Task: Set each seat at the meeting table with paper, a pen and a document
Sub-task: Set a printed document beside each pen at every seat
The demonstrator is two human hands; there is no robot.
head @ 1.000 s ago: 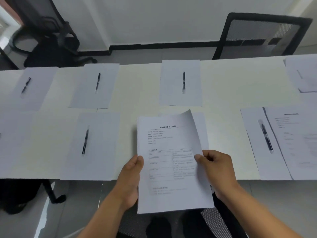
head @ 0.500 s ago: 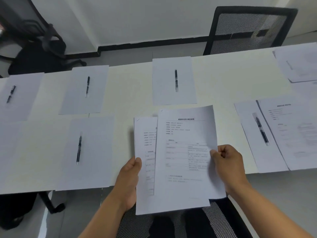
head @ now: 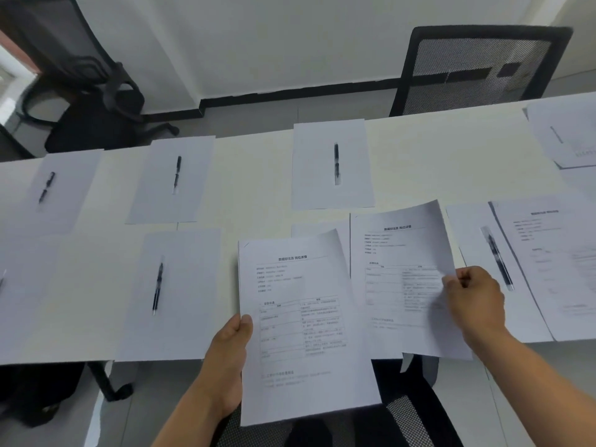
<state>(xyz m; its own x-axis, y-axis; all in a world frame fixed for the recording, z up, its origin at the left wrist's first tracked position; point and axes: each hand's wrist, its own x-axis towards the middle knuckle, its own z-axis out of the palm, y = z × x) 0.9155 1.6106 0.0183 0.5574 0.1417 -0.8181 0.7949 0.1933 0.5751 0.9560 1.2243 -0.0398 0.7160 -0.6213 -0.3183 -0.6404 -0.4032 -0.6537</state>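
A: Where's the document (head: pixel 400 279) going down next?

B: In the right hand (head: pixel 475 298), pinched at its right edge between thumb and curled fingers, held just above the table's (head: pixel 258 195) near edge. Its long axis runs away from the person, toward the far edge.

A: And what's beneath it?

B: A blank sheet (head: pixel 317 230) peeks out past its far-left corner — likely that seat's paper. No pen shows there; whether one is hidden underneath, I can't tell.

A: The other hand?

B: The left hand (head: pixel 230 353) grips the remaining stack (head: pixel 306 321) by its left edge, thumb on top, hanging past the near edge.

A: So which hand lays it?

B: The right, I'd judge — the sheet lies left of that hand and needs only lowering. The finished seat (head: pixel 548 262) sits just to the right, pen (head: pixel 498 258) beside its document. Three far-edge sheets and the near-left sheet (head: pixel 180 291) have pens but no document.
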